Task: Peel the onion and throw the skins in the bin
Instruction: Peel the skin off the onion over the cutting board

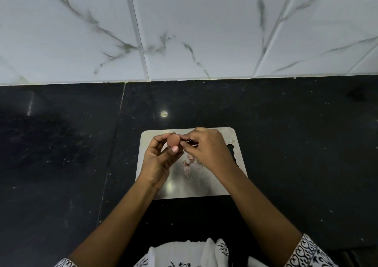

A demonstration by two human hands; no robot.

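A small reddish-brown onion (pixel 173 140) is held above a steel cutting board (pixel 212 184). My left hand (pixel 158 160) grips it from the left and below, thumb against its near side. My right hand (pixel 206 150) is at the onion's right side, fingertips pinching a thin strip of skin (pixel 191 141) that still hangs at the onion. Loose pale pink skins (pixel 187 167) lie on the board under my hands. No bin is in view.
The board lies on a dark stone counter (pixel 296 144) that runs left and right. A white marbled tile wall (pixel 194 31) rises behind the counter. My patterned sleeves and white garment (pixel 184 254) fill the bottom edge.
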